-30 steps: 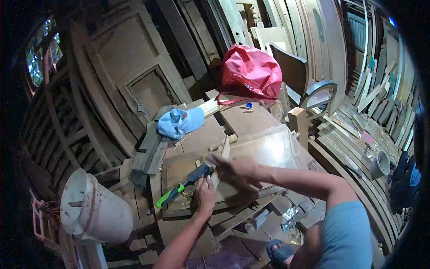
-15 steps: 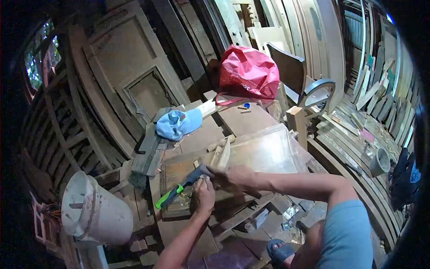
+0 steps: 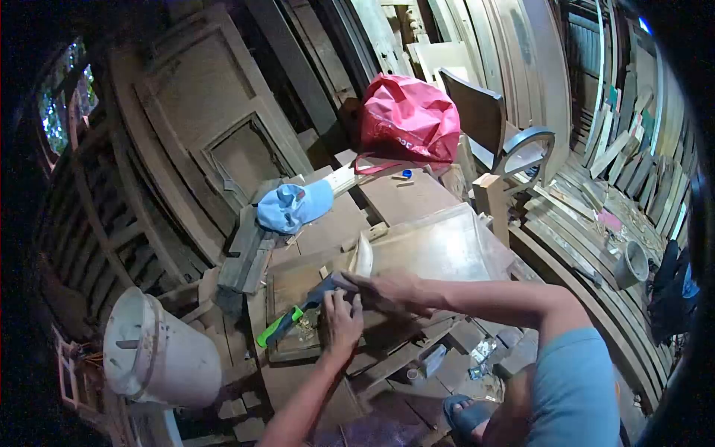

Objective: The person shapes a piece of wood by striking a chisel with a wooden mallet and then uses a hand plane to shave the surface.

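Note:
My left hand (image 3: 343, 322) is over the near part of a framed wooden panel (image 3: 302, 268), its fingers raised and a little apart. Their tips are right at the dark end of a tool with a green and black handle (image 3: 281, 326), which slants down to the left. My right hand (image 3: 396, 289) comes in from the right, blurred, with its fingers closed at that same dark end; what it grips I cannot tell. A pale curved wood piece (image 3: 363, 257) stands just beyond the hands. Wood shavings (image 3: 304, 328) lie beside the handle.
A blue cap (image 3: 296, 205) and a red bag (image 3: 410, 119) sit at the back of the worktable. To the left stands a white bucket (image 3: 167, 350). An upright wooden post (image 3: 491, 205) rises at the right, near a chair (image 3: 525, 153). Stacked boards (image 3: 588, 298) line the right side.
My left hand's fingers have loosened from a closed grip and spread slightly. The right hand stays about where it was. The pale curved piece shows at a different angle.

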Motion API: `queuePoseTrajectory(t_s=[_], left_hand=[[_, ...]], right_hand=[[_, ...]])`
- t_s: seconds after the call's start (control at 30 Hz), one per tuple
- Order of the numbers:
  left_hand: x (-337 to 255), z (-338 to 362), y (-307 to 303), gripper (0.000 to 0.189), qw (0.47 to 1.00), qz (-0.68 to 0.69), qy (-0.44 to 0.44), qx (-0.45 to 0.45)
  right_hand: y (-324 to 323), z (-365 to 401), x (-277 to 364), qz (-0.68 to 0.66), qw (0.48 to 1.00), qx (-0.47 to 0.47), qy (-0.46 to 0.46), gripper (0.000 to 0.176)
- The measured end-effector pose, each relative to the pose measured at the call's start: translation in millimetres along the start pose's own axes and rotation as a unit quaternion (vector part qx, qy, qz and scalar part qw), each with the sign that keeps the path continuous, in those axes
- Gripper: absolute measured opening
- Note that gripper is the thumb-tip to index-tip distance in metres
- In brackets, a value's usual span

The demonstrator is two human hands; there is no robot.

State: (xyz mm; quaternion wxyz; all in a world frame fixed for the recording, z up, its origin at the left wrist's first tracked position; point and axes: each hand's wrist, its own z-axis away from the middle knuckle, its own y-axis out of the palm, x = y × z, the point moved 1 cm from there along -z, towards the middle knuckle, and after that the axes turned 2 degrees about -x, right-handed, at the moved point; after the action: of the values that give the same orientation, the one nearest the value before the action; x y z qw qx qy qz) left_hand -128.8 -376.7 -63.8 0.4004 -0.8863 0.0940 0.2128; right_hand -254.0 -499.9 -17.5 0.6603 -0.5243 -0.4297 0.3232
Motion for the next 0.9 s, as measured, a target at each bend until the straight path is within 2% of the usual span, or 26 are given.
queuePoseTrajectory(t_s=[0.03, 0.07, 0.1, 0.17, 0.2, 0.23, 0.3, 0.33, 0.37, 0.43, 0.47, 0.53, 0.63, 0.77, 0.8, 0.83, 0.9], left_hand=[[1, 3, 5, 0.031, 0.994, -0.045, 0.101, -0.024], [-8, 5, 1, 0.045, 1.0, -0.002, -0.009, 0.003], [-6, 5, 4, 0.045, 1.0, 0.0, -0.009, 0.0], [-2, 5, 7, 0.053, 0.998, -0.018, -0.033, 0.041], [-2, 3, 5, 0.045, 0.998, 0.009, -0.036, 0.054], [-3, 3, 2, 0.045, 0.998, 0.006, -0.033, 0.054], [-7, 2, -3, 0.038, 0.998, 0.035, -0.023, 0.042], [-6, 1, -3, 0.038, 0.998, 0.034, -0.022, 0.042], [-6, 2, -3, 0.033, 0.999, 0.02, -0.015, 0.04], [-7, 4, -1, 0.024, 0.999, -0.006, -0.005, 0.035], [-10, 4, -2, 0.018, 0.999, -0.027, 0.011, 0.021], [-4, 4, 2, 0.017, 0.999, -0.024, 0.021, 0.009], [-5, 2, -3, 0.014, 0.999, -0.03, 0.035, 0.007], [-10, -3, -6, 0.012, 0.99, -0.052, 0.122, -0.044], [-13, -4, -7, 0.012, 0.984, -0.06, 0.156, -0.055], [-11, -3, -7, 0.012, 0.984, -0.06, 0.155, -0.056], [-4, -1, -4, 0.012, 0.995, -0.04, 0.085, -0.042]], right_hand=[[-21, 10, 3, -0.042, 0.999, -0.006, 0.018, 0.062], [-35, 19, 4, -0.11, 0.989, -0.099, -0.004, 0.056], [19, -27, -53, 0.019, 0.999, -0.036, -0.024, 0.064], [-26, 1, -31, -0.066, 0.983, -0.168, 0.032, 0.065], [-24, -2, -36, -0.048, 0.985, -0.164, 0.036, 0.063], [-16, -4, -37, -0.05, 0.984, -0.168, 0.035, 0.063], [3, -8, -35, -0.166, 0.941, -0.282, -0.084, 0.063], [18, -20, -41, -0.031, 0.995, -0.083, 0.037, 0.068], [3, 0, -26, -0.071, 0.995, -0.071, -0.013, 0.074], [3, 25, -2, -0.068, 0.987, -0.133, -0.058, 0.079], [-2, 30, 2, -0.067, 0.987, -0.131, -0.057, 0.079], [-10, 35, 7, -0.028, 0.999, -0.037, -0.01, 0.083], [-20, 38, 15, -0.031, 0.999, 0.009, 0.007, 0.08], [-15, 29, -4, -0.017, 0.999, 0.023, -0.015, 0.077], [-16, 24, -14, -0.047, 0.998, -0.034, 0.019, 0.075], [-16, 18, -25, -0.076, 0.992, -0.091, 0.052, 0.073], [-14, -1, -49, -0.096, 0.983, -0.118, 0.102, 0.069]])
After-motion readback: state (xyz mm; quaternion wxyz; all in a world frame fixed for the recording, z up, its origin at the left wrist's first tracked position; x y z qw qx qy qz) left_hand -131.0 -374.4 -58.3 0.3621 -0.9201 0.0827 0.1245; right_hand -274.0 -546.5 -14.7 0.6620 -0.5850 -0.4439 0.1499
